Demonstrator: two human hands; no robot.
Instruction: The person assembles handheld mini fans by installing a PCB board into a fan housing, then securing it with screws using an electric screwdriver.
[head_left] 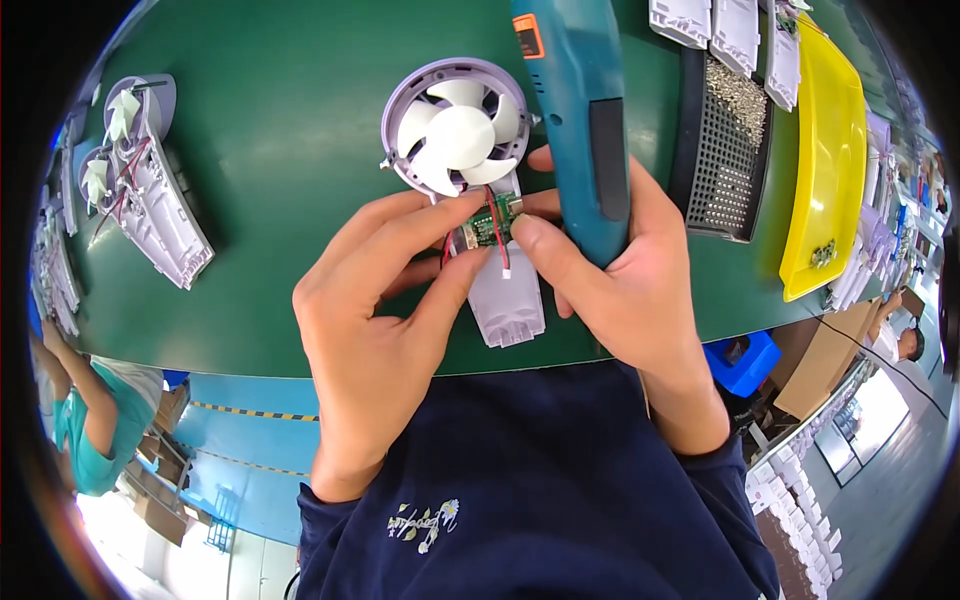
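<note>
A small handheld fan (510, 300) with a pale lilac housing and white blades (462, 137) lies in front of me, its handle toward my body. On the handle sits a green circuit board (486, 226) with red and black wires and a small white plug. My left hand (385, 290) pinches the board's left side between thumb and fingers. Against the board's right edge presses the thumb of my right hand (625, 275). That hand also has a teal electric screwdriver (585, 130) lying in its palm, the tool pointing away from me; its tip is out of view.
Right of the fan stands a black perforated tray (722, 180) of small screws, beside a yellow tray (825, 170). More lilac housing parts (735, 35) lie at the far right. At left are partly assembled fans (155, 200) on the green table (290, 100). Other people work nearby.
</note>
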